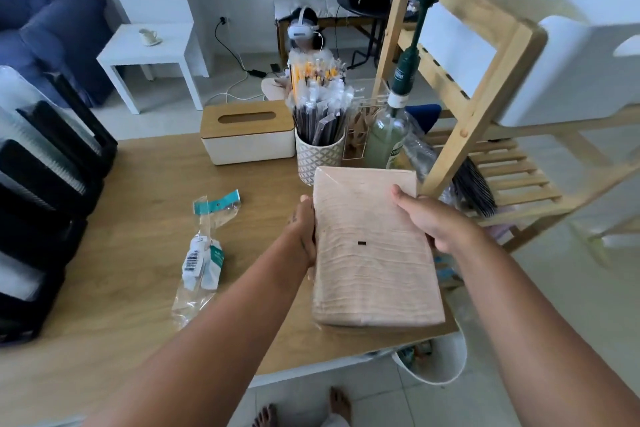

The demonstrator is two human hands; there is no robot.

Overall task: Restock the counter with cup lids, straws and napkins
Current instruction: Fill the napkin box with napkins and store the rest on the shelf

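A wrapped pack of beige napkins point(370, 246) is held above the right part of the wooden counter point(138, 219). My left hand point(304, 232) grips its left edge and my right hand point(433, 222) grips its right edge, thumb on top. Behind it stands a patterned cup point(317, 156) full of wrapped straws point(318, 101). A white tissue box with a wooden slotted lid point(247, 130) sits at the counter's back edge. Black racks with stacked clear cup lids point(45, 163) fill the left side.
An empty plastic wrapper point(202, 253) lies on the counter left of my hands. A green pump bottle point(398, 108) stands by a wooden shelf unit point(485, 108) at right. A white bin point(436, 364) sits below the counter edge. A person with a headset point(304, 32) sits beyond.
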